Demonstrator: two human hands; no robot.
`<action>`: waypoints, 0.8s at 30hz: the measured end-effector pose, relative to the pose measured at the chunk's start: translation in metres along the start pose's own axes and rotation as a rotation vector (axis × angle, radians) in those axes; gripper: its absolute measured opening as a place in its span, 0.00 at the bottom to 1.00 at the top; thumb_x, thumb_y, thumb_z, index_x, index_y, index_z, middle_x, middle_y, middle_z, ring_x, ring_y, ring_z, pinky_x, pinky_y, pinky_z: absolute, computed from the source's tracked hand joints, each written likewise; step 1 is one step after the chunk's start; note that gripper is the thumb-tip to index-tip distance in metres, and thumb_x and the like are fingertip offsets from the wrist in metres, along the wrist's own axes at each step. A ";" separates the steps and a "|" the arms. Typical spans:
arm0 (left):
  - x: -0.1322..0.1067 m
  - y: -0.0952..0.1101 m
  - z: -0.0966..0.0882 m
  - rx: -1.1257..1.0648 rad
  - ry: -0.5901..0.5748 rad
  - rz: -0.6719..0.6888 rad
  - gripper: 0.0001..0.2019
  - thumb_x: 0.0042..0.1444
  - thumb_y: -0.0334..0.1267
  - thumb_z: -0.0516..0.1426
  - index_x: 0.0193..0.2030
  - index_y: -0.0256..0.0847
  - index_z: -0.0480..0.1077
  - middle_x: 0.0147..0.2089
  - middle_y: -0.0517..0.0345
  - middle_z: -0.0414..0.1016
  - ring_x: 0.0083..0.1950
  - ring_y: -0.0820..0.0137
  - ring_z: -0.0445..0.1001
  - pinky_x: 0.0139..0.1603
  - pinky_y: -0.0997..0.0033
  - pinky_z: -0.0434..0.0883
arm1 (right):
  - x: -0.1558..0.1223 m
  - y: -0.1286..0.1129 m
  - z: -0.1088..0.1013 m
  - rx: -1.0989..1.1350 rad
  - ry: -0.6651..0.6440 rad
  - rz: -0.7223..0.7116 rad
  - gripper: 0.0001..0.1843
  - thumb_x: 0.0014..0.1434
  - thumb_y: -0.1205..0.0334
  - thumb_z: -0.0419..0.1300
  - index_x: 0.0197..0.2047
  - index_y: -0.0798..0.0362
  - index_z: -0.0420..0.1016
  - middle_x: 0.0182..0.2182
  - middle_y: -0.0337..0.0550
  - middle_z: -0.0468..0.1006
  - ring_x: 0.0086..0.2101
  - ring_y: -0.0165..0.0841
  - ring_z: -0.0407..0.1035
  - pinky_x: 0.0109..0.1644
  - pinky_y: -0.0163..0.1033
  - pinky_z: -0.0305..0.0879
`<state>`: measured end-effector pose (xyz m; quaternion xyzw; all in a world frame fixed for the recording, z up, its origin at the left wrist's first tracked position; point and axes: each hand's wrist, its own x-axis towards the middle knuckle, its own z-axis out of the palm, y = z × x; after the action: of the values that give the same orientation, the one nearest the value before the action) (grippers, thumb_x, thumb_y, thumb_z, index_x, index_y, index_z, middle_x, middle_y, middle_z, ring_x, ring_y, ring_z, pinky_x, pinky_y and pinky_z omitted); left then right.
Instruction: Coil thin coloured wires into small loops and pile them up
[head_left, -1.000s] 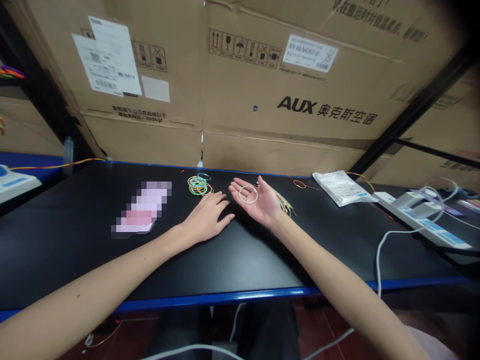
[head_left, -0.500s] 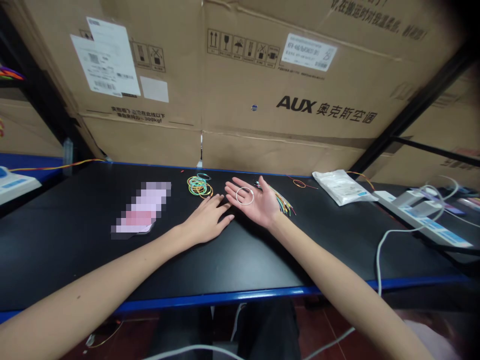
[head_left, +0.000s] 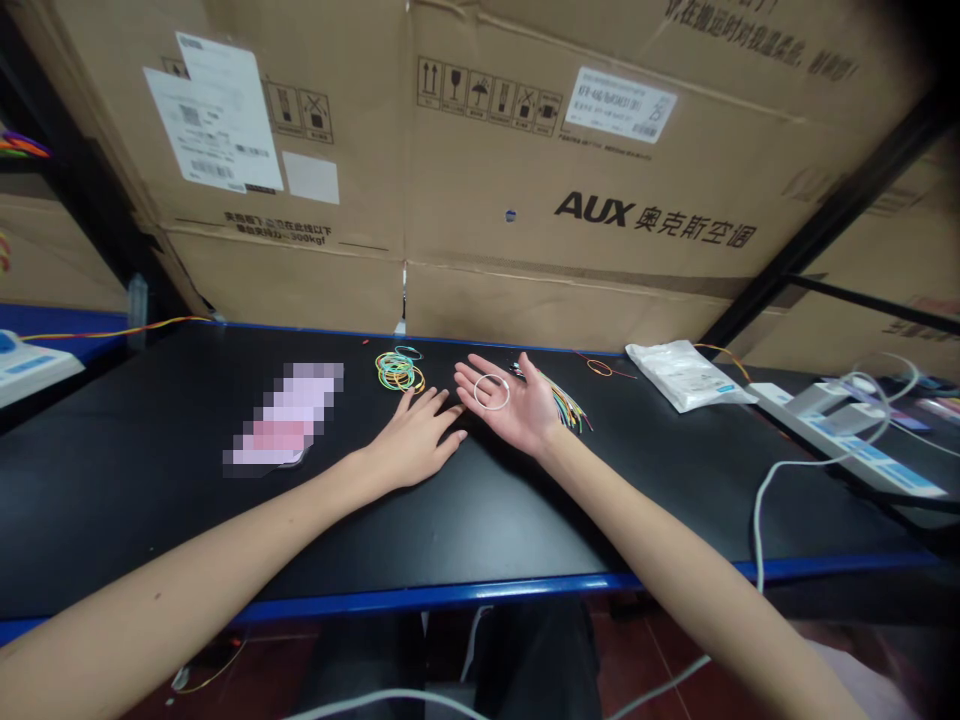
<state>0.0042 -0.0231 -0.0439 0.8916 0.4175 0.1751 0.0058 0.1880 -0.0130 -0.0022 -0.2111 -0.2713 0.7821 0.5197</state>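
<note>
My right hand [head_left: 510,405] is held palm up with its fingers stretched out. A thin white wire loop [head_left: 491,410] lies across its fingers and palm, with no finger closed round it. My left hand [head_left: 421,437] rests palm down on the black tabletop [head_left: 480,540], fingers spread, its fingertips close to those of the right hand. Just beyond the left fingers sits a group of yellow, green and orange wire loops [head_left: 397,370]. A bundle of loose coloured wires [head_left: 571,405] lies partly hidden behind my right hand.
A phone-like item [head_left: 289,415], blurred out, lies at the left. On the right are an orange wire loop [head_left: 599,367], a white plastic packet [head_left: 682,375] and a white power strip [head_left: 847,440] with a cable. A large cardboard box [head_left: 480,240] stands along the back.
</note>
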 end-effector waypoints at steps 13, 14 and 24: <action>0.000 0.004 -0.004 0.099 0.052 -0.012 0.22 0.64 0.46 0.48 0.58 0.36 0.68 0.62 0.39 0.67 0.65 0.52 0.61 0.66 0.45 0.53 | 0.004 -0.001 -0.003 0.093 0.045 -0.071 0.23 0.65 0.60 0.41 0.56 0.59 0.66 0.47 0.54 0.77 0.47 0.37 0.73 0.47 0.43 0.74; 0.000 0.004 -0.005 0.100 0.062 -0.016 0.22 0.64 0.45 0.48 0.58 0.35 0.69 0.61 0.39 0.67 0.65 0.52 0.62 0.66 0.47 0.54 | 0.005 -0.001 -0.004 0.094 0.064 -0.087 0.22 0.64 0.63 0.42 0.56 0.58 0.66 0.46 0.53 0.77 0.46 0.36 0.74 0.45 0.41 0.75; 0.004 0.006 -0.009 -0.330 0.202 -0.070 0.16 0.58 0.44 0.54 0.46 0.37 0.75 0.52 0.42 0.73 0.57 0.52 0.68 0.63 0.48 0.58 | 0.009 -0.005 -0.009 0.001 0.182 -0.166 0.17 0.61 0.68 0.48 0.51 0.52 0.70 0.41 0.45 0.79 0.34 0.29 0.74 0.36 0.34 0.75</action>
<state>0.0081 -0.0251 -0.0335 0.8415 0.4121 0.3293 0.1162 0.1937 -0.0011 -0.0064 -0.2578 -0.2390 0.7143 0.6052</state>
